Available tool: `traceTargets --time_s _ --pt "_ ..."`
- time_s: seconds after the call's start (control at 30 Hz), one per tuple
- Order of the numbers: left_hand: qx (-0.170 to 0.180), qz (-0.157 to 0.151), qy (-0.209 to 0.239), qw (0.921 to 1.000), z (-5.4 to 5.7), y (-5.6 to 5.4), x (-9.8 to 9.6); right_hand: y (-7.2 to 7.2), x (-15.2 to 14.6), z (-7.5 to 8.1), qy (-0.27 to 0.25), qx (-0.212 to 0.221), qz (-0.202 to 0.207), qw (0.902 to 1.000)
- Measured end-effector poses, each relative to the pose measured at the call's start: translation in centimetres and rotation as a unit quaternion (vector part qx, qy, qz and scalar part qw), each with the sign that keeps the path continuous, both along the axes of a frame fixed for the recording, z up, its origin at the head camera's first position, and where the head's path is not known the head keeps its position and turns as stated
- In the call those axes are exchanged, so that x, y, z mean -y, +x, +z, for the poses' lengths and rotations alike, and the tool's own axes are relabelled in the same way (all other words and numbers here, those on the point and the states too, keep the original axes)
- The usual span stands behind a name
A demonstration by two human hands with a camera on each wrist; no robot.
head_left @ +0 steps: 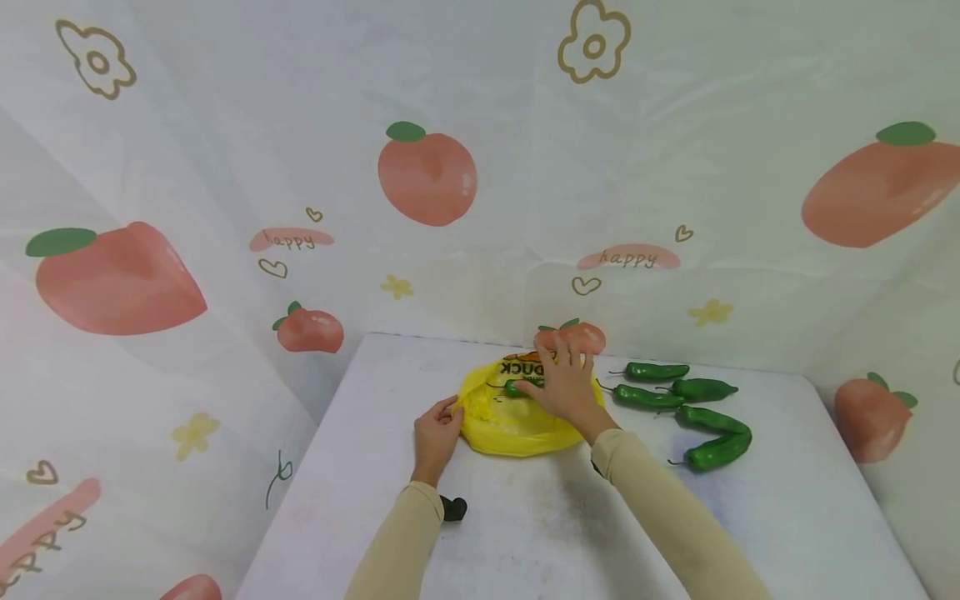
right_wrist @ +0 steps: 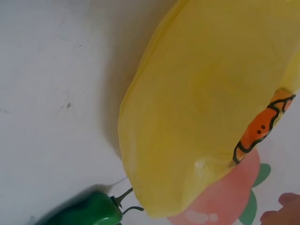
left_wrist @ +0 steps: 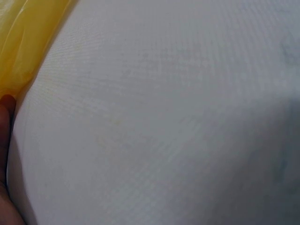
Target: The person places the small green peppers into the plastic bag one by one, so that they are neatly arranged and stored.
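Note:
A yellow plastic bag [head_left: 517,442] with dark lettering and an orange print lies at the back middle of the table. My left hand [head_left: 437,433] pinches the bag's left edge between thumb and fingers; the left wrist view catches only part of that hand [left_wrist: 4,140] beside the yellow plastic [left_wrist: 28,42]. Over the bag's right side, my right hand [head_left: 568,390] has its fingers spread. Its thumb overlaps a green chili pepper [head_left: 513,387] within the bag's outline, partly hidden by the hand. In the right wrist view, fingertips [right_wrist: 283,213] show apart from the bag [right_wrist: 201,93].
Several more green peppers [head_left: 717,451] lie on the white table [head_left: 525,525] right of the bag, one pepper [right_wrist: 89,211] with its stem close to the bag. A printed cloth [head_left: 487,275] hangs behind. A black object [head_left: 453,508] shows beside my left sleeve.

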State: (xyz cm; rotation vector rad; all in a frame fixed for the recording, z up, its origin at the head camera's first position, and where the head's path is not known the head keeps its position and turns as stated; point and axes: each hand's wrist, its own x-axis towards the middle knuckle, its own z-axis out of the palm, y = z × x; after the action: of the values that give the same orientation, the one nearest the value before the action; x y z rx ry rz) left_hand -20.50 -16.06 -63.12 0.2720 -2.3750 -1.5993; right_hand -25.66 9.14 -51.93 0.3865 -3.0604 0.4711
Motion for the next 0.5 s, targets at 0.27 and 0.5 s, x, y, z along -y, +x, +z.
traceTargets --time_s 0.27,0.5 --pt "-0.004 0.002 0.002 1.0 -0.2 -0.1 0.0 0.5 -1.0 -0.1 0.028 0.013 -0.003 0.9995" --pt "-0.005 0.006 0.005 1.0 -0.3 -0.2 0.1 0.7 -1.9 -0.5 0.012 0.012 -0.011 0.9998"
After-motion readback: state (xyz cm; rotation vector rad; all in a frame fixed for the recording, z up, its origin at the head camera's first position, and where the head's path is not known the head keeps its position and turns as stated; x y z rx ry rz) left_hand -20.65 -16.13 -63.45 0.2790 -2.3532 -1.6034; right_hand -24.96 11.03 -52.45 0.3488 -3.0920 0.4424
